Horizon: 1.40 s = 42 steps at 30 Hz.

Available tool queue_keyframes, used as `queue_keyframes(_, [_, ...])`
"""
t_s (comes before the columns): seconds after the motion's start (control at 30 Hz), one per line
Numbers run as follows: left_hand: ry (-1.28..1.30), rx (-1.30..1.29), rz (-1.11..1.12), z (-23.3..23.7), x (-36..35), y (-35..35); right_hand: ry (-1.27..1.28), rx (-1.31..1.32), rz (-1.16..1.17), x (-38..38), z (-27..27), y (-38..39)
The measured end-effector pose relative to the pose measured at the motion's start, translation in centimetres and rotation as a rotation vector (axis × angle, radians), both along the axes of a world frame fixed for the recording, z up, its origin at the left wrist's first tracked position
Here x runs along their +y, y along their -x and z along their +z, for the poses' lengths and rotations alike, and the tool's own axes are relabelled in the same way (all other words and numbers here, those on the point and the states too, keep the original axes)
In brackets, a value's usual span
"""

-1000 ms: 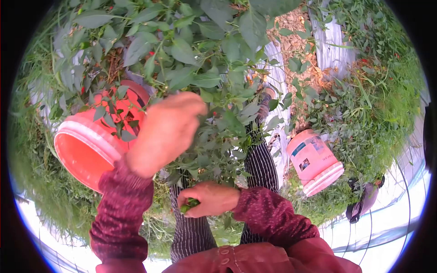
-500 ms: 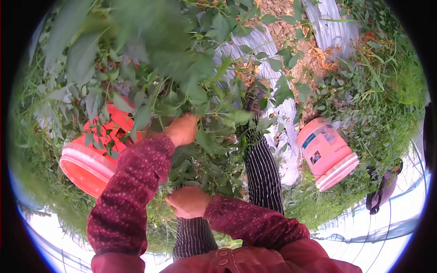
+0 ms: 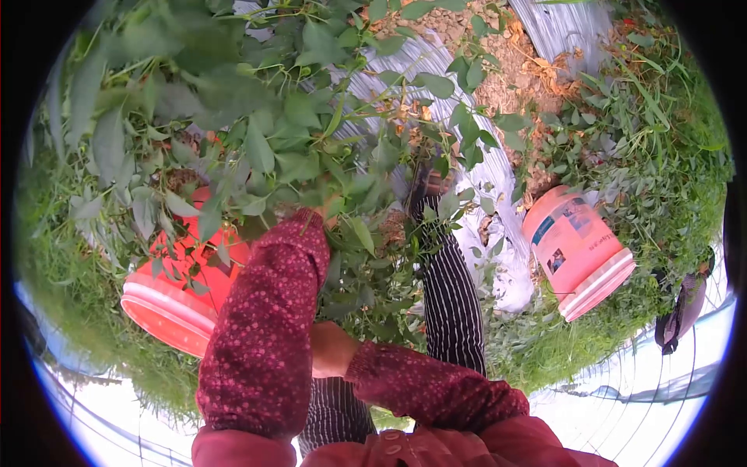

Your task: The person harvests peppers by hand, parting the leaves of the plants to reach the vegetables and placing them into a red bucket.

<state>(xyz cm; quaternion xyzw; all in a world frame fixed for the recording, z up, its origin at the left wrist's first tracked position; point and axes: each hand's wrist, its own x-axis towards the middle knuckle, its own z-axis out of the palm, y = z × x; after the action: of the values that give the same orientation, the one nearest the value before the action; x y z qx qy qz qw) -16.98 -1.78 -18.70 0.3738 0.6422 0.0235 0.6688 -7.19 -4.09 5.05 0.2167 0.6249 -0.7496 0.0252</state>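
Note:
Green leafy plants (image 3: 261, 148) with long stems fill the upper left and middle of the head view. My left hand (image 3: 333, 208) reaches into the foliage; leaves and the sleeve cuff cover nearly all of it, so its fingers are hidden. Below it, my right hand (image 3: 332, 349) is bent inward near my body, beside the left sleeve. That sleeve hides its fingers, and whether it holds anything cannot be made out. To the left of my left arm, a red bucket (image 3: 183, 300) stands tilted among the plants, partly behind leaves.
On the right, a pink-red bucket (image 3: 580, 249) with labels leans against plants. Silvery plastic sheeting (image 3: 490, 187) runs along the soil (image 3: 490, 70) near my striped trouser legs (image 3: 451, 303). A dark and mauve object (image 3: 685, 307) lies at the far right.
My left hand has gone further forward into the leaves, and its forearm has swung right, now covering part of my right hand. The buckets appear slightly further right in view.

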Motion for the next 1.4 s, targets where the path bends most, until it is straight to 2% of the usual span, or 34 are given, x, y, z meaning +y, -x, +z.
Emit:
queue_keyframes(0.07, [0.000,-0.001,0.182,-1.0,-1.8,0.2,-0.029,0.013,0.009,0.8,0.0,0.3])
queue_keyframes(0.13, [0.004,-0.001,0.368,-2.1,-4.5,0.9,0.080,-0.129,0.323,1.3,0.1,0.6])
queue_keyframes(0.23, [0.006,-0.004,0.644,-3.5,-7.9,1.9,0.032,-0.143,0.329,1.0,0.1,0.8])
queue_keyframes(0.33, [0.003,0.002,0.525,-2.3,-6.2,2.9,0.042,-0.141,0.360,1.0,0.1,1.0])
queue_keyframes(0.37, [0.001,0.004,0.465,0.0,-7.9,2.8,0.042,-0.142,0.360,1.1,0.2,1.0])
queue_keyframes(0.43, [-0.001,0.010,0.345,-0.2,-5.1,2.5,0.074,-0.183,0.380,1.2,0.4,1.2])
queue_keyframes(0.57, [-0.003,0.020,0.101,2.6,-3.6,2.2,0.096,-0.199,0.393,1.7,0.7,1.3])
queue_keyframes(0.8, [0.000,0.042,-0.333,8.3,-1.4,2.0,0.003,-0.165,0.426,0.9,0.6,1.1])
queue_keyframes(0.83, [0.006,0.045,-0.337,8.3,-2.1,1.9,0.013,-0.163,0.450,1.2,0.8,1.1])
queue_keyframes(0.9, [0.335,0.127,-0.204,8.3,-3.8,1.7,0.018,-0.157,0.465,1.7,1.0,1.1])
queue_keyframes(0.93, [0.342,0.128,-0.203,8.9,-5.3,1.5,0.020,-0.157,0.484,1.8,1.1,1.1])
queue_keyframes(1.0, [0.001,0.195,0.010,11.2,-7.3,1.2,0.041,-0.153,0.519,1.3,1.1,1.2])
queue_keyframes(1.03, [0.007,0.198,0.010,10.1,-8.9,1.2,0.047,-0.161,0.529,0.9,1.2,1.1])
queue_keyframes(1.13, [0.091,-0.136,0.192,3.3,-15.8,0.9,0.048,-0.159,0.544,0.5,1.3,1.2])
queue_keyframes(1.17, [0.089,-0.140,0.195,4.6,-13.6,0.9,0.048,-0.150,0.551,0.6,1.3,1.1])
queue_keyframes(1.23, [0.018,0.037,0.046,9.9,-6.4,1.2,0.017,-0.157,0.546,0.8,1.3,1.1])
queue_keyframes(1.33, [-0.090,0.190,0.052,11.2,-3.9,0.4,-0.035,-0.147,0.502,0.3,1.1,0.9])
queue_keyframes(1.4, [-0.021,0.218,0.001,11.4,-2.1,0.5,-0.055,-0.139,0.469,0.0,1.1,0.8])
